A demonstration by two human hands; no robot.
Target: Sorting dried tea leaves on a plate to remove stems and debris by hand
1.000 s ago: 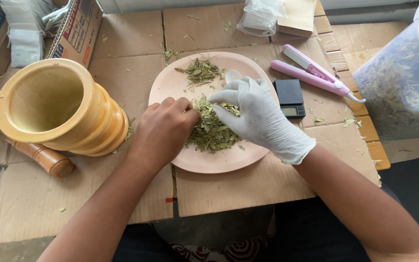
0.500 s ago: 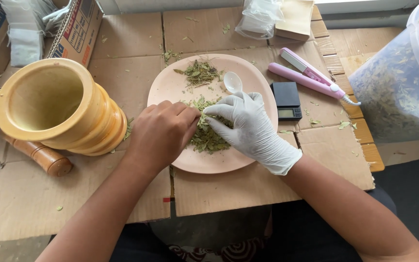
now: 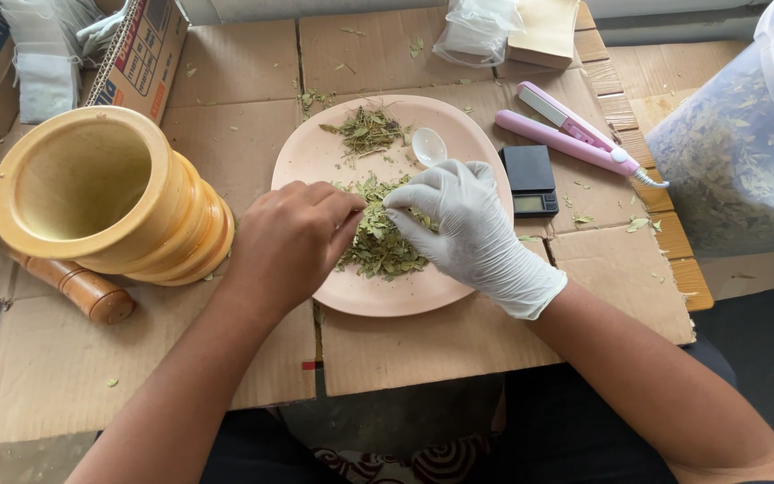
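dried leaves (image 3: 378,244) heaped on pink plate (image 3: 315,157), within easy reach; bare left hand (image 3: 290,242) and gloved right hand (image 3: 459,229) pinching leaves, grip pressed together for sorting.

Flattened cardboard (image 3: 226,108) covers the work surface; wooden slats (image 3: 665,242) show at right; dark floor (image 3: 763,350) below. Even daylight.

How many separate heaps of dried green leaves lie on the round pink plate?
2: a small heap of dried green leaves at the far side of the round pink plate, and a larger heap between both hands, partly hidden.
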